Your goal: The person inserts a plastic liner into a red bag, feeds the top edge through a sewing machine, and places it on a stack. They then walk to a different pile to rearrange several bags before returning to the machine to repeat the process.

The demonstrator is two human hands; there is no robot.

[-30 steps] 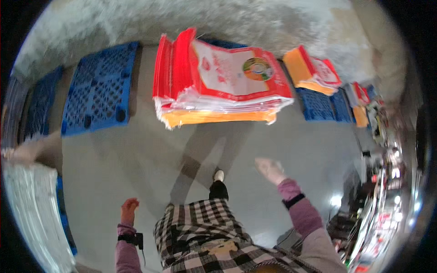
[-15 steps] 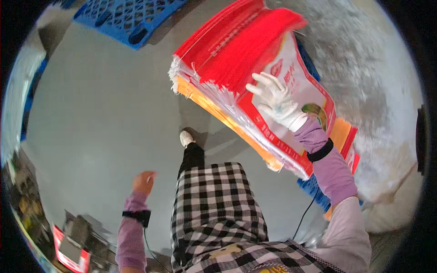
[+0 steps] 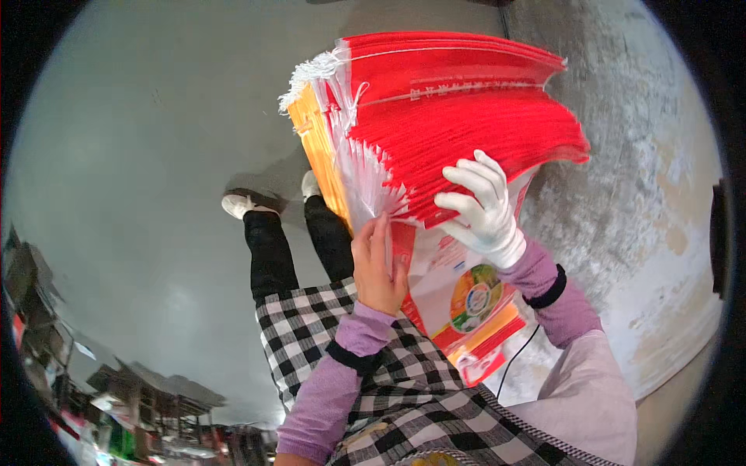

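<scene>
A thick stack of red printed bags (image 3: 466, 116) lies in front of me, its top bags bent back in a curved fan. White frayed edges and a loose white string show along its left end. My left hand (image 3: 377, 268), bare, touches the edges at the near left corner, fingers stretched out and thumb apart. Over the near edge of the red fan is my right hand (image 3: 486, 210) in a white glove, its fingers spread and slightly bent. Below the fan shows a flat bag with a white and red printed face (image 3: 435, 279).
Orange-yellow bags (image 3: 315, 140) form the left side of the stack. More red and orange bags (image 3: 489, 334) lie nearer me on the right. A stained grey wall (image 3: 622, 179) rises at the right. Cluttered equipment (image 3: 155, 396) stands at the lower left. A black cable (image 3: 517, 361) hangs by my right arm.
I have turned and stepped closer to the stack. My left hand has come from the lower left to the bag edges. The top bags are now fanned back; the blue pallet has left view.
</scene>
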